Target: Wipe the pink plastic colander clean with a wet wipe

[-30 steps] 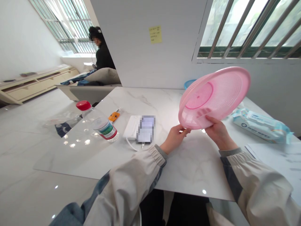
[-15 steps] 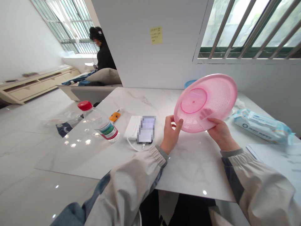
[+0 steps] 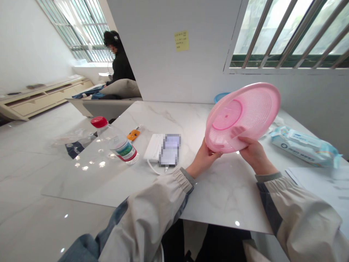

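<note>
A round pink plastic strainer with a perforated mesh and a solid central disc is raised above the marble table, tilted with its underside toward me. My right hand grips its lower right rim, with the fingers and thumb on either side. My left hand cups the lower left rim from below. Nearest my left hand, a white power bank lies under a pixelated phone, with a white cable trailing from it.
A water bottle with a red cap stands left of the power bank, near a small orange object. A wet-wipes pack lies right, with white paper nearby. A blue basin shows behind the strainer. A seated person is beyond the wall.
The strainer has turned in my hands and tilted further. My left hand has moved from an open position beside the rim to cupping it from below.
</note>
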The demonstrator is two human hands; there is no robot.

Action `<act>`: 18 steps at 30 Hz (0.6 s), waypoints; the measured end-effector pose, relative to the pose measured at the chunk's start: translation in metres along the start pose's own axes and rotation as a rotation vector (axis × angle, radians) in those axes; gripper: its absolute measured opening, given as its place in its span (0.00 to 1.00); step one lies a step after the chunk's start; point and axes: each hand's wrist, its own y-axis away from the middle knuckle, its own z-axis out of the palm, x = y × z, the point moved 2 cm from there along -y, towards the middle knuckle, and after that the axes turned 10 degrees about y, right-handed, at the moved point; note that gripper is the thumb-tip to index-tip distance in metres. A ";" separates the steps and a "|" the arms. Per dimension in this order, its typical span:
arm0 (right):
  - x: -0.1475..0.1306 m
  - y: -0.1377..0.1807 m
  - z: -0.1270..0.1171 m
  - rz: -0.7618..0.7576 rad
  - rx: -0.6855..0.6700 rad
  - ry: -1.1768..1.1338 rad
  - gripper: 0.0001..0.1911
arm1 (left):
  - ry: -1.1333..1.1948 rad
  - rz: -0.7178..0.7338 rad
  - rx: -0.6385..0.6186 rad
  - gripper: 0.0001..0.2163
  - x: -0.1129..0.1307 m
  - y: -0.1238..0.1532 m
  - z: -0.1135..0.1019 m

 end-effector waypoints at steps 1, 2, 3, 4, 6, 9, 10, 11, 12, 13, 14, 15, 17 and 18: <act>0.000 0.000 0.000 0.001 0.002 -0.002 0.27 | 0.001 -0.003 0.000 0.52 0.000 0.000 0.000; 0.001 0.000 0.000 0.002 0.004 -0.005 0.27 | 0.000 -0.005 0.003 0.52 0.000 0.000 0.000; 0.001 0.000 0.000 0.000 0.006 -0.007 0.27 | -0.003 -0.006 0.007 0.51 0.000 0.000 0.000; 0.002 0.000 0.000 -0.004 0.006 -0.008 0.27 | -0.010 -0.005 0.013 0.50 0.000 0.001 0.000; 0.002 -0.001 0.000 -0.021 -0.005 0.004 0.27 | -0.025 -0.014 0.021 0.48 0.001 0.001 0.000; 0.002 -0.001 -0.001 -0.043 -0.020 0.030 0.26 | -0.027 -0.064 0.040 0.45 0.001 0.001 0.001; 0.001 -0.001 0.000 -0.046 -0.021 0.032 0.26 | -0.016 -0.082 0.051 0.45 0.001 0.001 0.001; 0.000 0.000 0.000 -0.047 -0.017 0.028 0.25 | 0.000 -0.097 0.066 0.44 0.001 0.000 0.001; -0.001 0.002 0.001 -0.046 -0.011 0.018 0.24 | 0.017 -0.107 0.081 0.44 0.001 0.000 0.002; -0.002 0.003 0.002 -0.040 -0.009 0.005 0.23 | 0.036 -0.113 0.097 0.44 0.002 0.000 0.002; -0.003 0.005 0.003 -0.030 -0.013 -0.008 0.21 | 0.055 -0.117 0.112 0.43 0.004 0.000 0.002; -0.004 0.007 0.004 -0.015 -0.025 -0.019 0.20 | 0.073 -0.120 0.128 0.42 0.005 0.000 0.002; -0.006 0.009 0.006 0.019 -0.056 -0.030 0.18 | 0.105 -0.131 0.161 0.39 0.009 0.001 0.002; -0.007 0.010 0.006 0.035 -0.066 -0.028 0.16 | 0.119 -0.138 0.183 0.37 0.010 0.001 0.002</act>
